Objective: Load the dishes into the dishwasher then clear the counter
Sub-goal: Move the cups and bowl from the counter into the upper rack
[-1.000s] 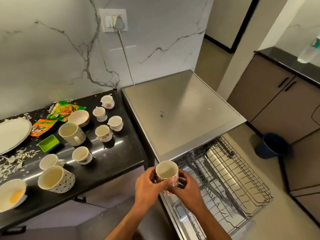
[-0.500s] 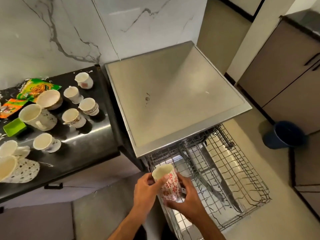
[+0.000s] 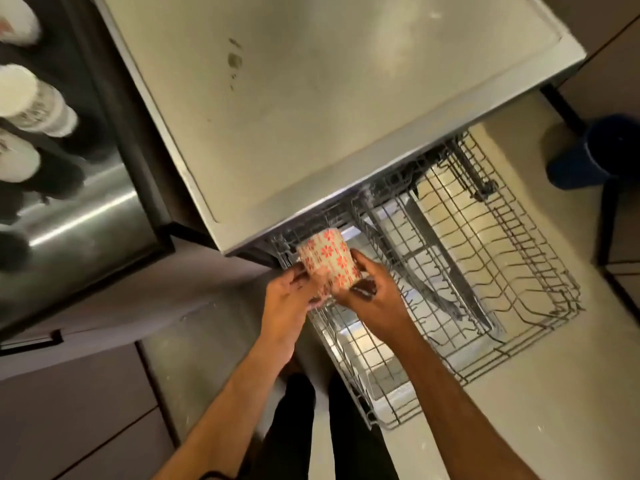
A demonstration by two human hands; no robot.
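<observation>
Change: cup (image 3: 329, 261) is now tipping base-up, lower toward the rack (image 3: 485, 271).
Left hand (image 3: 291, 299): fingers curling round the cup's left side.
Right hand (image 3: 374, 296): fingers gripping its right side.
Cup place: hovering over the rack's front-left corner, beneath the dishwasher top (image 3: 311, 81).

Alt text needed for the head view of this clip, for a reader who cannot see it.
Both hands, left hand and right hand, hold a red-flowered cup tipped away over the near left corner of a pulled-out wire dishwasher rack. White cups stand on the dark counter at left.
</observation>
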